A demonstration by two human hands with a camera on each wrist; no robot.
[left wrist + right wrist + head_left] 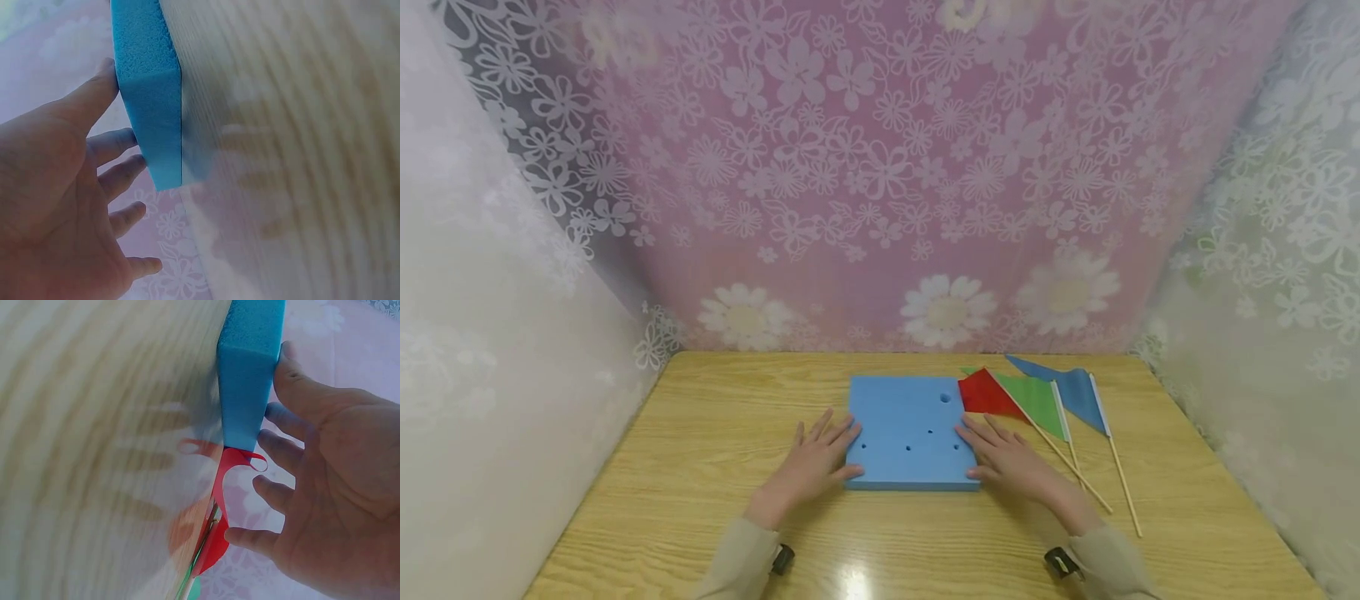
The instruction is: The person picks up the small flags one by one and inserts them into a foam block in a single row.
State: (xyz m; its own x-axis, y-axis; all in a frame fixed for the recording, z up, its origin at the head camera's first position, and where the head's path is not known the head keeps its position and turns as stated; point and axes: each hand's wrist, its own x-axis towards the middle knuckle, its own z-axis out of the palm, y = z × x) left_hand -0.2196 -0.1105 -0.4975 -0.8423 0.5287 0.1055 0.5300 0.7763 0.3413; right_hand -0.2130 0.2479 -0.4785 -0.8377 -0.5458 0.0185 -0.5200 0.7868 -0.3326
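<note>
A thick blue foam block [898, 412] with several small holes in its top lies flat on the wooden table. At its left edge is my left hand [808, 467], fingers spread and fingertips on the rim. On the opposite edge, my right hand [1018, 467] rests its fingertips with the fingers extended. In the left wrist view, the left thumb and two fingertips [129, 167] meet the top edge of the block [150, 112]. From the right wrist, the thumb and fingers line the block's edge [244, 394], and the little finger reaches close to red cloth [219, 544].
To the right of the block lie a red flag [988, 395], a green flag [1037, 404] and a blue flag [1081, 398] on thin wooden sticks, the red and green overlapping. Flowered cloth [880, 208] encloses the wooden table [715, 417] at the back and sides.
</note>
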